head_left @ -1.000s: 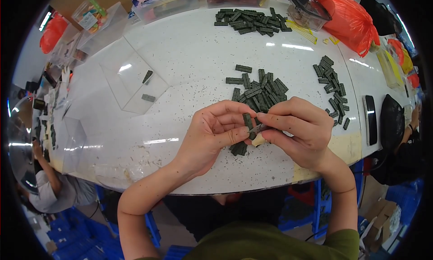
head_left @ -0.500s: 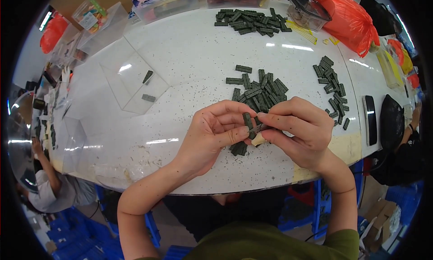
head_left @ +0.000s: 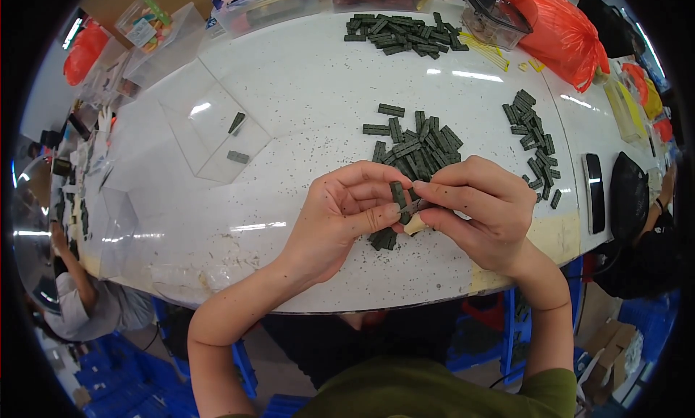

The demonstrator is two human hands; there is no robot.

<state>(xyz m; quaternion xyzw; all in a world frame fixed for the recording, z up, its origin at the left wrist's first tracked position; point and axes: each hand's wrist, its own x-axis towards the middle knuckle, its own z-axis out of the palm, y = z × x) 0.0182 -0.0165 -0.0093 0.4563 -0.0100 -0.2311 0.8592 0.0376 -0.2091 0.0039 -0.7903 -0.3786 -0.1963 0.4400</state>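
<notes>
The dark green bar sits above the near part of the white table, pinched between the thumb and fingers of the left hand. From where I stand, its long axis runs mostly away from the worker, the far end leaning slightly left and the near end slightly right, toward the body; whether either end is raised cannot be told. The right hand is closed in a narrow pinch on a thin grey blade with a cream-coloured grip, its flat crossing the bar close to the left thumb; actual contact cannot be confirmed. The step in hand is judged to be trimming or scraping this one bar. The next move would appear to call for a steady left pinch and a short, controlled stroke, the left thumb kept out of the blade's path. Just beyond the hands lies a loose heap of similar bars; a few more lie below the fingers. Dark specks are scattered over the surface. Farther left, a clear panel is noted.
</notes>
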